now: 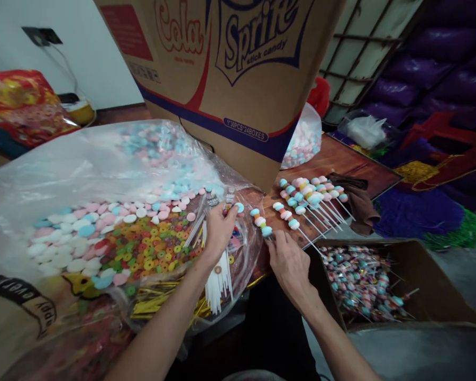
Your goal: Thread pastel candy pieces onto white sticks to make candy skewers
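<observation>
My left hand [219, 230] is closed in a pinch over the plastic sheet, with a round blue marshmallow [239, 207] at its fingertips. In my right hand [289, 260] is a candy skewer [261, 222], threaded with pink, white and blue marshmallows and a yellow piece; its lower stick is hidden by my fingers. Under and beside my left hand lie white sticks [218, 283], colourful gummy rings [146, 248] and loose pastel marshmallows [69, 238]. Just right of the held skewer, another finished skewer [286, 216] lies on the wooden table [257, 259].
More candy skewers [313, 193] are piled at the right, beside a brown cloth [357, 203]. An open carton [432, 280] of wrapped candy stands below. A large cardboard box [238, 100] rises behind the table. Gold twist ties [158, 299] lie near the front edge.
</observation>
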The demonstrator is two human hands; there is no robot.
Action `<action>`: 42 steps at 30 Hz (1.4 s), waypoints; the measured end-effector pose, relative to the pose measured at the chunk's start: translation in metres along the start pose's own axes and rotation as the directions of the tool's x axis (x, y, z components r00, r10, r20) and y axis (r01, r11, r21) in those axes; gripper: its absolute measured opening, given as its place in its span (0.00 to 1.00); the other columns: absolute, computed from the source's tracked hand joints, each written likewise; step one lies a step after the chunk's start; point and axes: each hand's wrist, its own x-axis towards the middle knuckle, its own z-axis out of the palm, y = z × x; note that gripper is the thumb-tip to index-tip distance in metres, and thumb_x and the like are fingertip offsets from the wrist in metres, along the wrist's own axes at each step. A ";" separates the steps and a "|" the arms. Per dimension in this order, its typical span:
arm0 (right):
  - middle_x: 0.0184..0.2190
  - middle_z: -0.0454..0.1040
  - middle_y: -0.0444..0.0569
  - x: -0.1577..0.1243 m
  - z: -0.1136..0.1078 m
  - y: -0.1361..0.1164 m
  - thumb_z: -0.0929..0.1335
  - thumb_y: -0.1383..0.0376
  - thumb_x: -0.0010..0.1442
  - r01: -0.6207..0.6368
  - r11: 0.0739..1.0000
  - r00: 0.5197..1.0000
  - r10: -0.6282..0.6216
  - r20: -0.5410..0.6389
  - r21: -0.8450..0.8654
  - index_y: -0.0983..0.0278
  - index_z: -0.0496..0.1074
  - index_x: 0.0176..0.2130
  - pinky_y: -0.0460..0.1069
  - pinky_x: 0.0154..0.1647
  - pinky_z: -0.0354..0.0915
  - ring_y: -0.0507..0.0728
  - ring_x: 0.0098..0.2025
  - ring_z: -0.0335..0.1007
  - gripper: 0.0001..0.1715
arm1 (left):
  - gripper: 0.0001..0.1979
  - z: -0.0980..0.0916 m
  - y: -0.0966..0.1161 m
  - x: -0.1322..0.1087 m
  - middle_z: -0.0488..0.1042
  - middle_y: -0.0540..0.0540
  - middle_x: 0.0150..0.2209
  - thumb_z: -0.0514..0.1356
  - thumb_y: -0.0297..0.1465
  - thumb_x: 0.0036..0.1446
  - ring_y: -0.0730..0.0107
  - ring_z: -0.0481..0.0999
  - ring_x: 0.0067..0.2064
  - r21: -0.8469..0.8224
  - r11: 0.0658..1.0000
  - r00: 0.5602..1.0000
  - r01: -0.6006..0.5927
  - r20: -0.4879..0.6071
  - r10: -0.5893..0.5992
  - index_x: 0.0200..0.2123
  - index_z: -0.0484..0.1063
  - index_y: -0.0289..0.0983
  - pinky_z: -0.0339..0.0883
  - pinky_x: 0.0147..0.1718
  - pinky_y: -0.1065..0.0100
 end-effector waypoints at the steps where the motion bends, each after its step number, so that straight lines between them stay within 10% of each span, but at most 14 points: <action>1: 0.29 0.75 0.49 0.000 0.003 0.002 0.67 0.66 0.64 -0.001 0.999 1.000 0.001 0.005 0.032 0.64 0.69 0.35 0.48 0.26 0.54 0.57 0.30 0.72 0.04 | 0.10 0.003 -0.002 0.004 0.77 0.46 0.25 0.61 0.35 0.53 0.68 0.73 0.27 0.061 0.998 1.000 -0.023 0.021 0.022 0.27 0.75 0.35 0.63 0.29 0.69; 9: 0.31 0.75 0.48 -0.005 -0.002 0.009 0.61 0.65 0.69 0.033 0.861 0.997 0.008 -0.079 0.508 0.63 0.73 0.36 0.47 0.38 0.62 0.54 0.34 0.72 0.13 | 0.10 0.012 -0.022 0.018 0.68 0.52 0.21 0.60 0.34 0.52 0.71 0.64 0.25 0.226 0.969 0.993 -0.101 0.089 0.082 0.23 0.71 0.36 0.56 0.28 0.69; 27: 0.27 0.71 0.46 0.002 0.002 0.005 0.61 0.66 0.67 0.009 0.807 1.000 -0.022 0.015 0.591 0.63 0.71 0.30 0.47 0.34 0.60 0.53 0.31 0.68 0.16 | 0.14 0.012 -0.023 0.016 0.61 0.54 0.17 0.57 0.34 0.54 0.73 0.59 0.23 0.242 0.954 0.966 -0.174 0.231 0.117 0.19 0.70 0.37 0.53 0.26 0.70; 37: 0.24 0.71 0.46 0.010 0.011 -0.008 0.61 0.69 0.63 -0.043 0.781 0.999 0.044 0.013 0.623 0.63 0.70 0.27 0.47 0.31 0.59 0.53 0.27 0.67 0.14 | 0.12 0.012 -0.020 0.017 0.79 0.46 0.33 0.59 0.25 0.53 0.64 0.74 0.36 0.185 0.938 0.915 -0.294 0.337 0.221 0.35 0.83 0.42 0.65 0.42 0.65; 42: 0.25 0.72 0.47 0.012 0.013 -0.010 0.61 0.68 0.64 -0.036 0.803 0.999 0.054 -0.011 0.595 0.64 0.70 0.28 0.47 0.31 0.58 0.53 0.28 0.67 0.15 | 0.09 0.013 -0.021 0.019 0.81 0.46 0.35 0.62 0.26 0.52 0.63 0.77 0.40 0.087 0.986 0.939 -0.144 0.328 0.108 0.34 0.82 0.40 0.66 0.47 0.64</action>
